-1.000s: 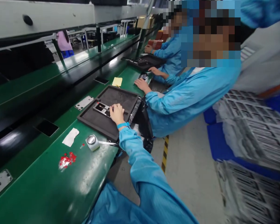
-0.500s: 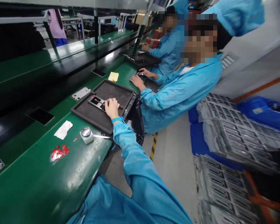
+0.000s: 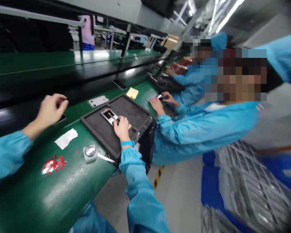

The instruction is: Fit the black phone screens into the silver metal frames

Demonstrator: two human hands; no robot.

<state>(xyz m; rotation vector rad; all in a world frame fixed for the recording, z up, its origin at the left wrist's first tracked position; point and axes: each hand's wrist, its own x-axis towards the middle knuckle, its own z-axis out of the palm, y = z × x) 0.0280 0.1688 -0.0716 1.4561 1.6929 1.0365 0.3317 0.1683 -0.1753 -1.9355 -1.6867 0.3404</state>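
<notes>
My right hand (image 3: 122, 127) grips the lower end of an opened-up phone (image 3: 108, 115), whose grey-white body has a black part and a small red patch. Its fingers hide that end. The phone lies in a black foam-like tray (image 3: 94, 137), tilted a little against the tray's lines. To the left, my left hand (image 3: 49, 111) hangs in the air with loosely bent fingers and nothing visible in them. Behind that hand, a dark phone (image 3: 61, 119) lies mostly hidden near the bench's back edge.
On the green bench (image 3: 70, 187) are a white paper (image 3: 66, 138), red scraps (image 3: 53, 164) and a small container with a metal lid (image 3: 90, 153). Behind the tray lie a pale phone frame (image 3: 98, 101) and yellow notes (image 3: 132, 93). A co-worker (image 3: 196, 136) sits close on the right.
My left hand has come into view from the left, over the bench. My right hand stays on the phone in the tray. The camera view has shifted, so the scene sits lower.
</notes>
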